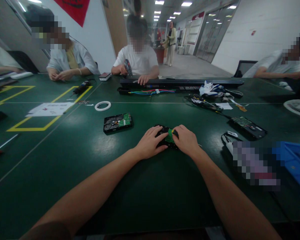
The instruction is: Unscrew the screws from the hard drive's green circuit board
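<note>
A black hard drive [162,144] with a green circuit board lies on the table in front of me, partly covered by both hands. My left hand [150,141] grips its left part, thumb along the near edge and fingers across the top and far side. Over the right part, my right hand [186,140] has its fingers curled around a small black-and-yellow handle [175,133], apparently a screwdriver. A thin pale shaft [200,145] shows beyond the right side of that hand. Where the fingertips meet the board is hidden.
Another hard drive [118,122] lies to the left, and a third [248,127] to the right. Beyond are a white tape ring [102,106], cables and white gloves [210,88]. A blue bin [295,163] stands at right. Across the table, a person holds a power screwdriver [128,67].
</note>
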`<state>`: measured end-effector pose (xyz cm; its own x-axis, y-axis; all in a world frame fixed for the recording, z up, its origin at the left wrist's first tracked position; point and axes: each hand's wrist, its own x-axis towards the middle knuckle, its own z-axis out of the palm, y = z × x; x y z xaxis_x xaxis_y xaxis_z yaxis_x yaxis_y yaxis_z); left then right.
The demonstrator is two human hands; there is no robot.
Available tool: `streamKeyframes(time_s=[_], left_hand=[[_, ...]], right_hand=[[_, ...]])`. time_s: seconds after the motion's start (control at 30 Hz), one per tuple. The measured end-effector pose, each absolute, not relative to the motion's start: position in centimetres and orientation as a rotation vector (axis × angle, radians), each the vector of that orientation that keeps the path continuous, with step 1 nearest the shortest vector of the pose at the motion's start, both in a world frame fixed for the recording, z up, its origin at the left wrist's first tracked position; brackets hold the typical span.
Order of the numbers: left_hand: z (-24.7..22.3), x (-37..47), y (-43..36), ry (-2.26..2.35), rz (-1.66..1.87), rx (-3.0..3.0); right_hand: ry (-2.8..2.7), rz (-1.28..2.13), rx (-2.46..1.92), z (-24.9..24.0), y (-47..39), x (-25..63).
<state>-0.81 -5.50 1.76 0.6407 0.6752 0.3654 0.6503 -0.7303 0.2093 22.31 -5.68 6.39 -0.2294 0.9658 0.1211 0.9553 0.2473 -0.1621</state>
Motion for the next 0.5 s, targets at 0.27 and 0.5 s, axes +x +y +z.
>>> streamKeyframes(time_s=[0.27,0.5], left_hand=[[1.79,-0.83,-5.40,1.060,0.627,2.790],[1.71,-0.81,-5.30,1.048,0.636,2.769]], right_hand=[[-2.328,0.081,-1.771,6.30,-5.78,22.18],[-2.350,0.081,-1.776,6.19,-5.53,22.09]])
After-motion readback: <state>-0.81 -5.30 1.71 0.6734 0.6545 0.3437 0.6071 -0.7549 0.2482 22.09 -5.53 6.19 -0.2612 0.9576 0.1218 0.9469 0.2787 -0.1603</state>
